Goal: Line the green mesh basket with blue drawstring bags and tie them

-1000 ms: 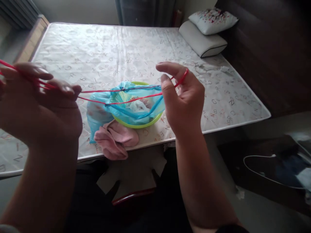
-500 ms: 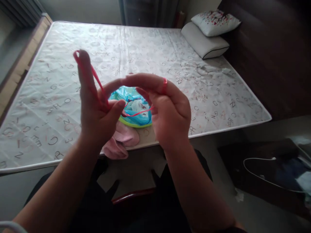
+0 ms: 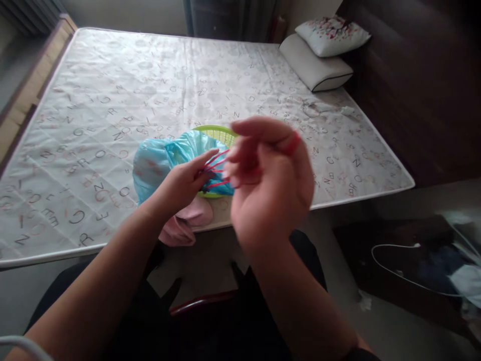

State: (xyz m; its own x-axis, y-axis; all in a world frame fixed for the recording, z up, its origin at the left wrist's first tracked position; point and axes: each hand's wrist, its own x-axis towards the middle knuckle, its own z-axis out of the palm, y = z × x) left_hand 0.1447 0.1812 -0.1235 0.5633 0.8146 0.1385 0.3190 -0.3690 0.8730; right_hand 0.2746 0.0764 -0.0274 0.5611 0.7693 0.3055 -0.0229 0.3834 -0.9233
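A thin red string (image 3: 218,184) runs in several strands between my two hands, above the mattress edge. My left hand (image 3: 188,178) is closed, with the strands coming out at its fingertips. Partly blurred, my right hand (image 3: 272,185) has its fingers curled around the string's other end, and a red loop circles the base of one finger. Behind the hands, a blue plastic bag (image 3: 150,163) lies in and over the side of a lime-green basket (image 3: 214,131). Beneath my left hand is a pink cloth (image 3: 180,228) that hangs over the edge.
The letter-printed mattress (image 3: 124,90) spreads out before me. At its far right, a floral pillow (image 3: 330,37) rests on a white pillow (image 3: 315,67). A white cable (image 3: 391,245) trails over a dark surface at lower right.
My left hand has lowered and turned from upright, fingers spread, to closed and pointing right. My right hand has shifted right. Several string strands now stretch between them, and more blue bag shows.
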